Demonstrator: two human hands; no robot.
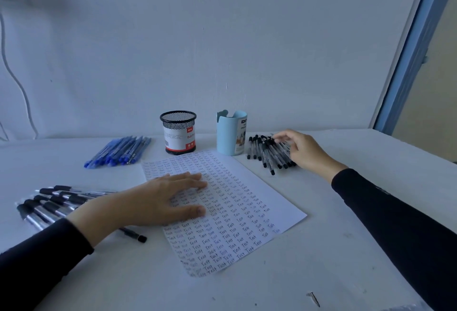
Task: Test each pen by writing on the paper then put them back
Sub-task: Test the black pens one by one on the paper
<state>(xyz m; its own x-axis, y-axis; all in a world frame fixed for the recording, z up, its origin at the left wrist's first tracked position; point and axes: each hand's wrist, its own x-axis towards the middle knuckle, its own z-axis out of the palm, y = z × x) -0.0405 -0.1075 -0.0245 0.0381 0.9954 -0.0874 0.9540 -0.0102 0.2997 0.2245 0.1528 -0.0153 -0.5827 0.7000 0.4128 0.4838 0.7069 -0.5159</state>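
Left hand [158, 199] is lying flat, fingers straight, pressing on the paper [247, 211] beneath it. Right hand [304, 150] is curling over the black pens [267, 152] under its fingertips; whether it's pinching one, I cannot tell.

The paper [247, 202] is a thin, matt white sheet lying on the smooth, matt white table [346, 249]. The black mesh cup [178, 132] looks like wire metal, wrapped with a printed paper label. The pale blue cup [231, 132] is smooth plastic. The black-capped pens [268, 152] have clear, slightly glossy plastic barrels.
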